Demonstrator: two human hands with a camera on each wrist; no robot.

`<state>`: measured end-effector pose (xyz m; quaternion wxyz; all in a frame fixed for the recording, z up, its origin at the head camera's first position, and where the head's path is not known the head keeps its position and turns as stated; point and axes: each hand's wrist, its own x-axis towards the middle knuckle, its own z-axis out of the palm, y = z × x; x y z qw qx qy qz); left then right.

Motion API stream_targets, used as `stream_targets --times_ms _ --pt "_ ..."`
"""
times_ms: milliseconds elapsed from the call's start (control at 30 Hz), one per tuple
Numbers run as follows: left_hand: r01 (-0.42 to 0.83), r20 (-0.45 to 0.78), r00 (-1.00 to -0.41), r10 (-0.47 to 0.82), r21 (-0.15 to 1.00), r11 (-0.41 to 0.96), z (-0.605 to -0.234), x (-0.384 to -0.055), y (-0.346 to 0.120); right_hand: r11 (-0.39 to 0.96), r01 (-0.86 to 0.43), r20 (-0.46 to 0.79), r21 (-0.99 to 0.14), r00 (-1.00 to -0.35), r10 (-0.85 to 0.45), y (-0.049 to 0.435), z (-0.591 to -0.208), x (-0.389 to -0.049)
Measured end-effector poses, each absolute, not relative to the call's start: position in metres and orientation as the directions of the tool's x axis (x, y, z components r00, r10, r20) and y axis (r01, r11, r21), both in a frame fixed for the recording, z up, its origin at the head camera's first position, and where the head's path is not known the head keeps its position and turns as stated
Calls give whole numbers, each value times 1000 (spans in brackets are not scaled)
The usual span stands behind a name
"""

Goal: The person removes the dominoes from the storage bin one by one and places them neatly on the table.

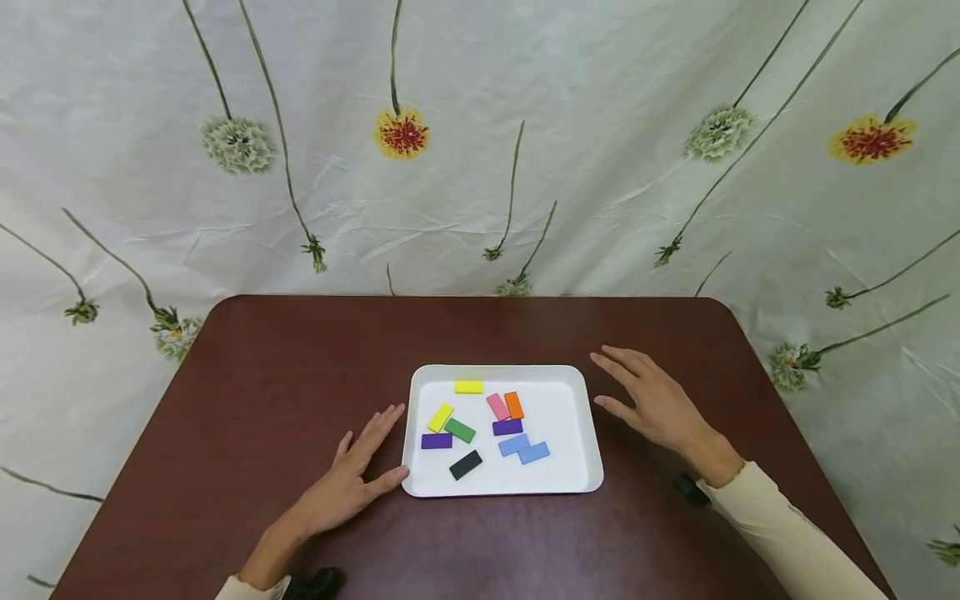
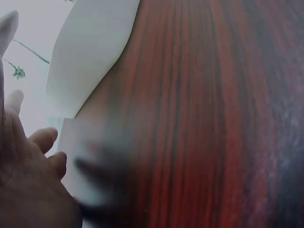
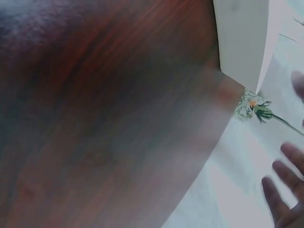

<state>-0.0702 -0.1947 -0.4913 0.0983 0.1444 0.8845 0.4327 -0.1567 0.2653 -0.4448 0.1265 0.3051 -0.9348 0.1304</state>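
Observation:
A white tray with raised edges lies on the brown table, several small coloured blocks spread over it. Among them are a yellow block, a pink block, an orange block, a green block, a purple block, a blue block and a black block. At the tray's left side is my left hand, fingers extended, its thumb tip at the rim; contact is unclear. My right hand is beside the tray's right side, apart from it, fingers spread and holding nothing.
The dark wooden table has rounded far corners. Behind it hangs a pale cloth printed with flowers. A dark band is on the right wrist. Both wrist views show the tray's outer wall and the table grain.

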Motion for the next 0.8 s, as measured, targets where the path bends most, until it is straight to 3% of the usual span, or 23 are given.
stream_targets --times_ms 233,500,800 --pt "200 -22 -917 399 839 506 -496 -70 -197 732 -652 248 -196 -755 -607 251 -438 -162" --pt "231 -3 -894 449 854 467 -496 -72 -200 673 -584 117 -454 -788 -605 236 -438 -174" --pt "230 -18 -886 464 851 472 -497 -72 -201 547 -529 -6 -649 -716 -698 214 -438 -188"
